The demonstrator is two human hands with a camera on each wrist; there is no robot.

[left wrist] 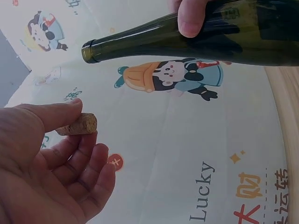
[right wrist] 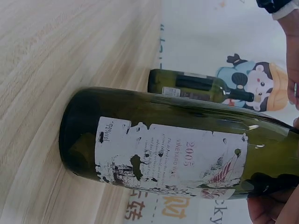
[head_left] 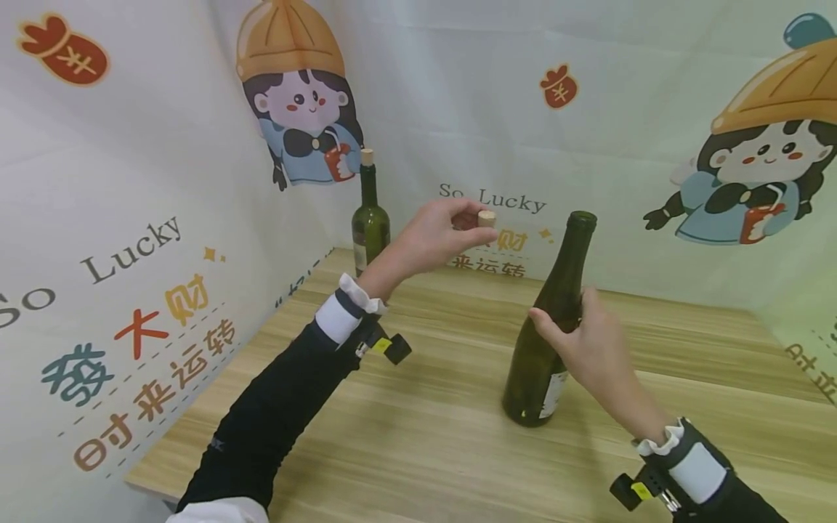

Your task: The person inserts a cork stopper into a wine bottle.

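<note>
Between thumb and fingertips, my left hand [head_left: 434, 236] pinches a small cork [head_left: 487, 219]. The cork [left wrist: 84, 124] lies level under the thumb in the left wrist view. To the right, my right hand [head_left: 598, 345] grips a dark green wine bottle [head_left: 526, 370] around its upper body. This bottle's mouth [head_left: 583, 217] is uncorked, and the left hand with the cork is apart from it. A worn white label [right wrist: 173, 154] shows on its side. In the head view it leans slightly right; I cannot tell whether its base touches the table.
A second green wine bottle [head_left: 370, 221] stands at the back left of the wooden table [head_left: 392, 450], a cork [head_left: 368, 156] in its mouth. It is partly behind my left forearm. Printed cloth [head_left: 418, 94] hangs around the table's back and sides.
</note>
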